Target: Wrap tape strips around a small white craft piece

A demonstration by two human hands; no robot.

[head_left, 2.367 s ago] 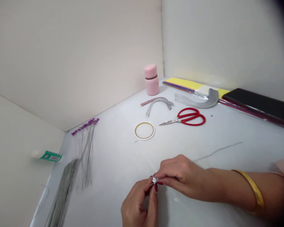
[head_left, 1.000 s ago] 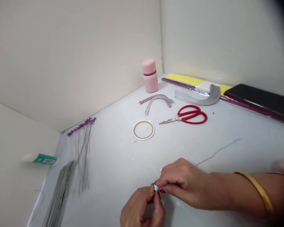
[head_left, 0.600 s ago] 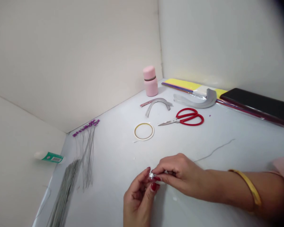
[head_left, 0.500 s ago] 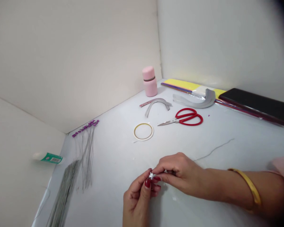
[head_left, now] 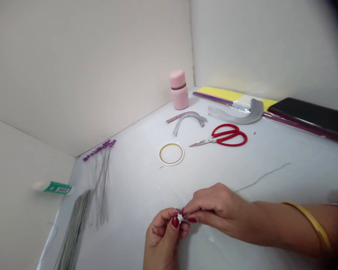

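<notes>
The person's left hand (head_left: 162,237) is grasping a small silvery-white star (head_left: 180,218), its thumb and fingers pinching the star's 8 o'clock side. The right hand (head_left: 218,206), coming in from 3 o'clock, is pressing its thumb and forefinger together at the star's opposite edge, pinching it there; the exact contact is partly hiding behind the fingertips. The star is showing between the two hands, just above the tabletop (head_left: 138,187). A yellow bracelet (head_left: 311,222) is circling the right forearm.

Taking the star as the clock's centre, a thin grey wire (head_left: 263,176) is running out from behind the right hand towards 2 o'clock. A roll of tape (head_left: 161,161) is lying flat at 12, with curved grey strips (head_left: 192,114) and an upright pink bottle (head_left: 180,98) sitting farther out that way. Red-handled scissors (head_left: 231,143) are resting at 1 o'clock, their tips pointing towards the tape. Purple-tipped wires (head_left: 100,150) are spreading at 10, and a thick bundle of grey wires (head_left: 74,228) is lying at 9. A black object (head_left: 312,118) is resting at 2, well apart from the hands.
</notes>
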